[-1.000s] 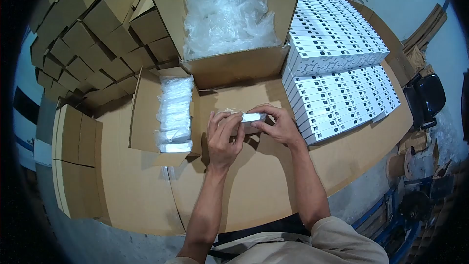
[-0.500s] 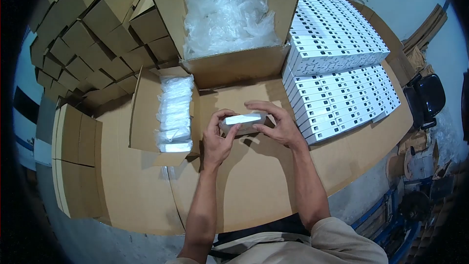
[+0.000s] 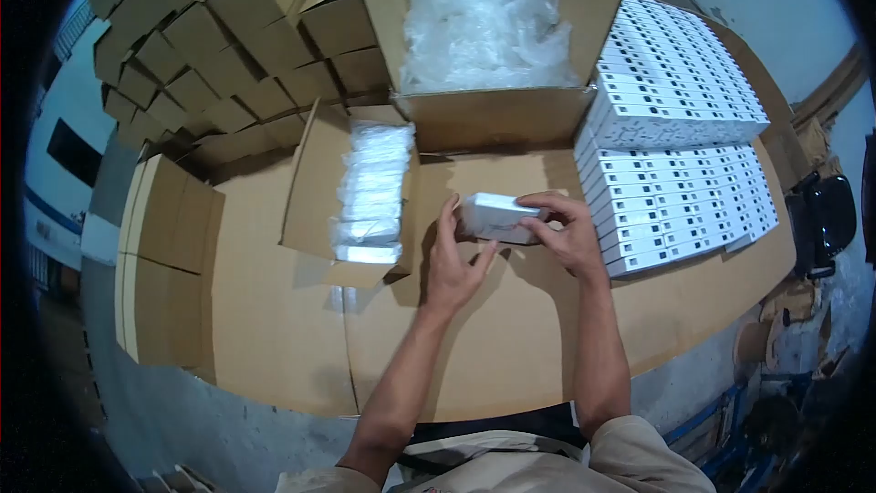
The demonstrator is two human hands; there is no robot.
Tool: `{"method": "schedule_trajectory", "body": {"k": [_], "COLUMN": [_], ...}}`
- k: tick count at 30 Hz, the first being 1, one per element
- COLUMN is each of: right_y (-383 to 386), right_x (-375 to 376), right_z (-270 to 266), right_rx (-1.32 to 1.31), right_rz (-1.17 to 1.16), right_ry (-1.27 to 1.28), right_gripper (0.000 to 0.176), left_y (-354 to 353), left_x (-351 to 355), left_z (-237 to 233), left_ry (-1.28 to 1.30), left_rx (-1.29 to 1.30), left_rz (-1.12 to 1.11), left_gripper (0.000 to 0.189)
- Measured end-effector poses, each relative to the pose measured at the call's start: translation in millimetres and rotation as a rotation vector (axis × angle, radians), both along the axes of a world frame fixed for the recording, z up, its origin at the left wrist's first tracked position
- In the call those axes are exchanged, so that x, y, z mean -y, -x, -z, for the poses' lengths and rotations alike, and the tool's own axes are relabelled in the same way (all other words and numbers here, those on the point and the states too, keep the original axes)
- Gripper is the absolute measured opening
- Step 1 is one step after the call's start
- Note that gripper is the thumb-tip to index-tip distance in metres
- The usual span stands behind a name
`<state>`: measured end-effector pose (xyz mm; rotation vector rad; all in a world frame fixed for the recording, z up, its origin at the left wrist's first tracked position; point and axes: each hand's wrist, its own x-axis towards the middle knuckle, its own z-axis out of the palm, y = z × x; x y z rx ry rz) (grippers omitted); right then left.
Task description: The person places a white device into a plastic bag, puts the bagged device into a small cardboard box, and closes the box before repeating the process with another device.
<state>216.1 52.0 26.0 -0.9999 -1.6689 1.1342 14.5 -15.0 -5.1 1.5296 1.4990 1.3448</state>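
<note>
A small white box (image 3: 497,215) in a clear plastic bag is held over the cardboard-covered table. My right hand (image 3: 568,236) pinches its right end between thumb and fingers. Beside the left end is my left hand (image 3: 456,267), its thumb and fingers spread apart; whether the fingertips touch the plastic is hard to tell. To the left, an open carton (image 3: 301,192) holds a row of bagged white boxes (image 3: 372,187). Behind my hands stands a large open carton (image 3: 493,119) full of clear plastic bags (image 3: 484,27).
Rows of white boxes (image 3: 684,192) with dark square marks are stacked at the right. Many brown cartons (image 3: 228,46) are piled at the back left. Closed flat cartons (image 3: 164,265) stand at the table's left edge, and a black chair (image 3: 826,219) is beyond the right edge.
My left hand has loosened from the box and its thumb has dropped below it. The right hand now grips the box's right end. The view has shifted, so the scene sits further right.
</note>
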Motion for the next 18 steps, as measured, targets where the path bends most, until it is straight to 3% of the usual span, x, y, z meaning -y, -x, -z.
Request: {"method": "schedule_trajectory", "body": {"k": [3,4,7,10,18], "right_y": [1,4,12,28,106], "right_x": [5,3,6,16,43], "right_z": [-9,-1,4,5,-25], "right_rx": [-0.033,-0.138,-0.374,-0.43,-0.466], "right_rz": [0.167,0.178,0.158,0.102,-0.019], "right_ry": [0.237,0.039,-0.016,-0.038,-0.157], "right_gripper": [0.027,0.029,0.031,0.036,0.038], "left_y": [1,3,5,7,16], "left_x": [19,29,55,84,160], "left_z": [3,-3,-2,-9,-22], "left_ry": [-0.06,0.044,0.006,0.131,0.288], "left_rx": [-0.245,-0.282,-0.582,-0.802,-0.831], "left_rz": [-0.085,-0.045,-0.005,0.093,0.146], "left_gripper": [0.09,0.088,0.082,0.077,0.078]}}
